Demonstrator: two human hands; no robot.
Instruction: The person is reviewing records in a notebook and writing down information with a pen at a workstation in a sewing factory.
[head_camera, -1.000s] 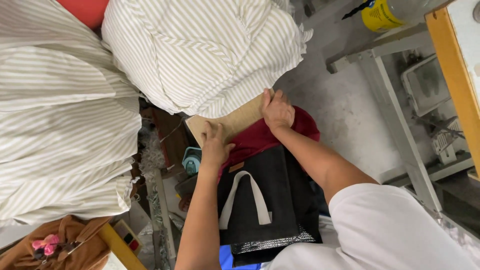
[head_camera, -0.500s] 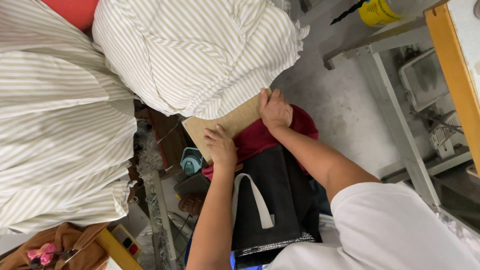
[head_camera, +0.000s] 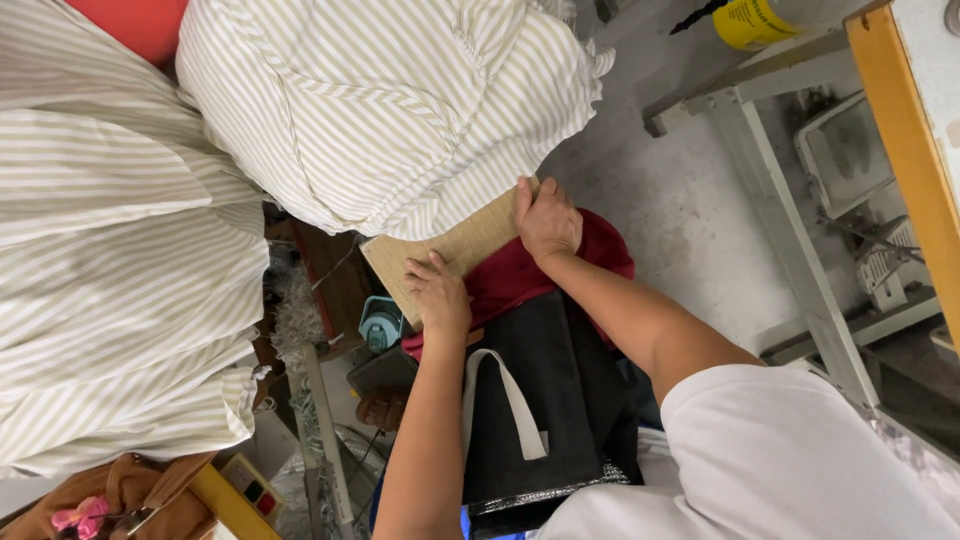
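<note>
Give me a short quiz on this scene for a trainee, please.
1. True or false: the left hand and the right hand both touch the tan board.
2. What lies on that board? A) a striped cloth bundle B) a yellow bottle C) a sandal
3. Fill in: the black bag has a ___ strap.
Key: 1 true; 2 A; 3 white.

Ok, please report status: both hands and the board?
Left hand flat on tan board. Right hand gripping its edge. Striped fabric bundle covers board's far side.
</note>
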